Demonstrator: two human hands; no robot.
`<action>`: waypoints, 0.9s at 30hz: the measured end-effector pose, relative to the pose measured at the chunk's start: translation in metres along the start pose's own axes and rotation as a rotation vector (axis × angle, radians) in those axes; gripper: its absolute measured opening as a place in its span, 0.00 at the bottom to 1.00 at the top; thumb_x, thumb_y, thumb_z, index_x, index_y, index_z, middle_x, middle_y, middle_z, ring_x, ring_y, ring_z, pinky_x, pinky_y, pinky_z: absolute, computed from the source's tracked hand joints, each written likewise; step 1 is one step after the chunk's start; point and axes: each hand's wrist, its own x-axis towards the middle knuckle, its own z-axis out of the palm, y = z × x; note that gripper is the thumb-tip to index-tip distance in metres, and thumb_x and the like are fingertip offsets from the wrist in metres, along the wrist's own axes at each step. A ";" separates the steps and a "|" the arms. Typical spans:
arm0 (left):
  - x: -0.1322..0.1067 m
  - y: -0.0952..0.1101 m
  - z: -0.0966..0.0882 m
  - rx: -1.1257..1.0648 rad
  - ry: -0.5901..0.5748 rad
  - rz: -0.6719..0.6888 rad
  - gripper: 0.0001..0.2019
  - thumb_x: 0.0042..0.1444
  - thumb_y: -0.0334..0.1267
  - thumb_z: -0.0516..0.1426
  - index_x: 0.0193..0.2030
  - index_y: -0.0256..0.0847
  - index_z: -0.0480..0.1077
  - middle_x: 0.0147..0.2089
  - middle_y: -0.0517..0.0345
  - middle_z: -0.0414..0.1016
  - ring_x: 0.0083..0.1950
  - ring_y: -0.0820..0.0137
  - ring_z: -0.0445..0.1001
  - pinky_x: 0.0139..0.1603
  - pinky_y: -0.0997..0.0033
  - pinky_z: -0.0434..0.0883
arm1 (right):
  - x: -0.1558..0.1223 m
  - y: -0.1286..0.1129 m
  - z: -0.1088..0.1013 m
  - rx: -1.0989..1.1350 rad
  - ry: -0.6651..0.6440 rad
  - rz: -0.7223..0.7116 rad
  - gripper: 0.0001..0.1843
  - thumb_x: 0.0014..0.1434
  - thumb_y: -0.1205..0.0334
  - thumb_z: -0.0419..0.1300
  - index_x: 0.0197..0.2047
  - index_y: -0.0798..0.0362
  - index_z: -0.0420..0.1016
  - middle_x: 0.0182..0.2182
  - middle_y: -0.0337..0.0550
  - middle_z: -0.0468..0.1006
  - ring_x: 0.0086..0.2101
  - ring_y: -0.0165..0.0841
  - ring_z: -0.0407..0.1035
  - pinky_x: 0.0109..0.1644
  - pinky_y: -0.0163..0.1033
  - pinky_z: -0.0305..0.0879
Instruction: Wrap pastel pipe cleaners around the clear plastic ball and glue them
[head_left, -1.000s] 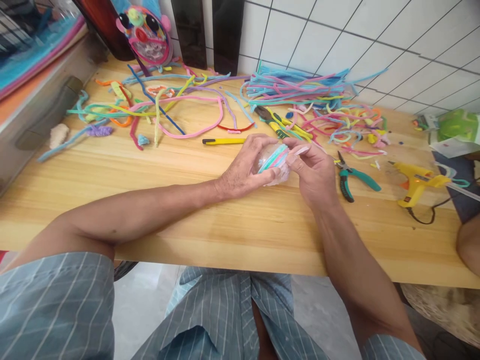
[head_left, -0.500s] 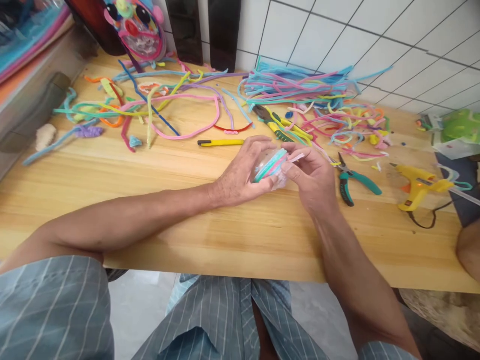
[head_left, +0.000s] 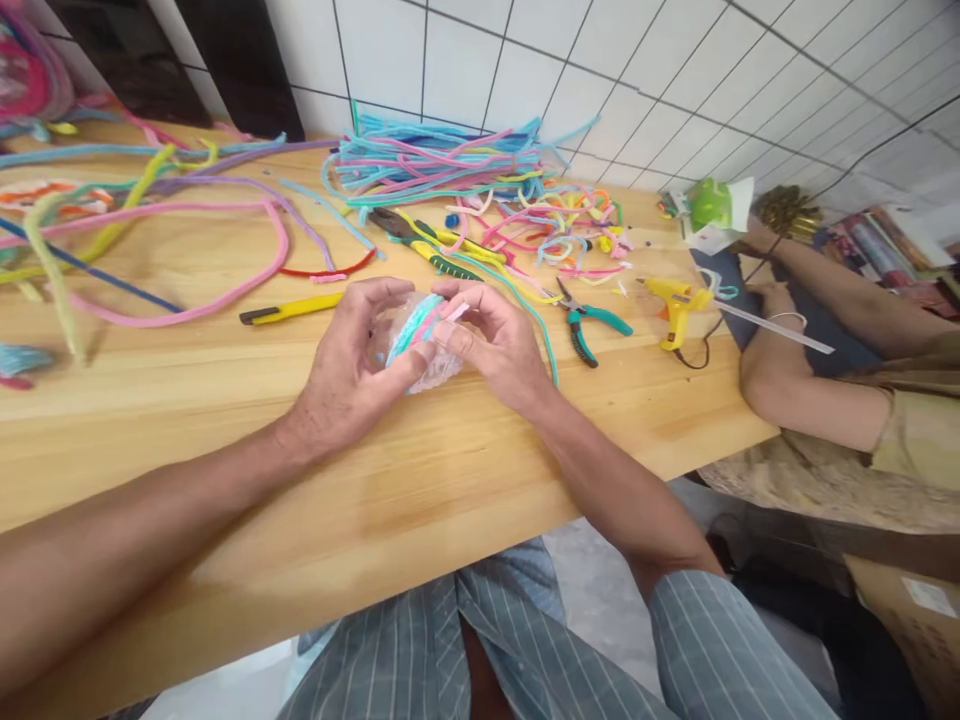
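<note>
Between my hands, above the wooden table point(head_left: 420, 470), is a rounded clear plastic piece wrapped with teal and pink pipe cleaners point(head_left: 415, 330). My left hand point(head_left: 346, 350) curls around its left side, the thumb pressed along the lower front. On the other side my right hand point(head_left: 495, 338) grips it with bent fingers. A pale strip end point(head_left: 457, 312) sticks out by the right thumb. The fingers hide much of the piece. Beyond the left hand lies a yellow utility knife point(head_left: 289, 309).
Behind the hands lie yellow-green pliers point(head_left: 424, 245) and a pipe cleaner bundle point(head_left: 442, 165). Teal-handled pliers point(head_left: 585, 325) and a yellow glue gun point(head_left: 675, 305) are at right. Another person's arm point(head_left: 795, 385) rests at the table's right end. Loose pipe cleaners point(head_left: 187, 205) spread over the left.
The view has swung right, showing more of the other person and the glue gun side. Both hands still hold the wrapped piece, with its angle and my grip nearly the same.
</note>
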 end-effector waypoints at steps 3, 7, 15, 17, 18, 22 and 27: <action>0.003 -0.007 0.001 0.018 0.057 0.114 0.38 0.60 0.70 0.69 0.72 0.62 0.71 0.69 0.54 0.75 0.68 0.40 0.75 0.68 0.21 0.75 | 0.000 -0.001 -0.001 0.016 -0.019 -0.008 0.27 0.57 0.29 0.78 0.41 0.42 0.81 0.61 0.44 0.83 0.61 0.41 0.78 0.70 0.52 0.76; 0.005 -0.001 0.002 0.109 0.059 0.172 0.32 0.67 0.65 0.66 0.73 0.61 0.68 0.72 0.51 0.72 0.74 0.43 0.72 0.74 0.28 0.73 | 0.001 0.000 -0.006 0.010 0.001 -0.015 0.28 0.57 0.28 0.77 0.40 0.43 0.81 0.60 0.42 0.84 0.61 0.41 0.78 0.67 0.50 0.79; 0.007 0.008 0.004 0.182 0.022 0.200 0.27 0.73 0.59 0.62 0.71 0.50 0.67 0.73 0.42 0.74 0.78 0.48 0.71 0.81 0.36 0.69 | 0.001 0.001 -0.012 -0.042 0.044 -0.100 0.15 0.62 0.42 0.79 0.40 0.42 0.86 0.57 0.41 0.85 0.59 0.41 0.80 0.63 0.52 0.82; 0.007 0.008 0.006 0.161 0.013 0.181 0.27 0.73 0.59 0.61 0.71 0.48 0.68 0.72 0.42 0.75 0.76 0.49 0.73 0.79 0.38 0.71 | 0.000 0.000 -0.012 -0.049 0.044 -0.108 0.14 0.63 0.43 0.79 0.40 0.41 0.86 0.57 0.41 0.85 0.60 0.43 0.80 0.63 0.54 0.82; 0.007 0.008 0.007 0.147 0.008 0.174 0.27 0.73 0.59 0.60 0.71 0.48 0.68 0.71 0.42 0.76 0.75 0.49 0.74 0.78 0.39 0.73 | -0.001 0.001 -0.011 -0.050 0.040 -0.104 0.13 0.64 0.44 0.78 0.40 0.40 0.85 0.57 0.41 0.85 0.61 0.44 0.80 0.63 0.55 0.82; 0.006 0.007 0.010 0.106 0.006 0.158 0.30 0.72 0.61 0.60 0.72 0.47 0.68 0.70 0.42 0.76 0.73 0.50 0.75 0.75 0.43 0.75 | -0.002 0.002 -0.011 -0.048 0.040 -0.103 0.11 0.64 0.47 0.78 0.41 0.41 0.85 0.57 0.41 0.85 0.61 0.45 0.79 0.62 0.56 0.82; 0.007 0.005 0.007 0.129 -0.005 0.192 0.35 0.70 0.62 0.62 0.75 0.47 0.66 0.74 0.41 0.74 0.77 0.48 0.72 0.79 0.38 0.72 | -0.002 0.001 -0.010 -0.041 0.051 -0.138 0.10 0.63 0.50 0.79 0.40 0.42 0.85 0.56 0.42 0.86 0.61 0.44 0.79 0.66 0.59 0.80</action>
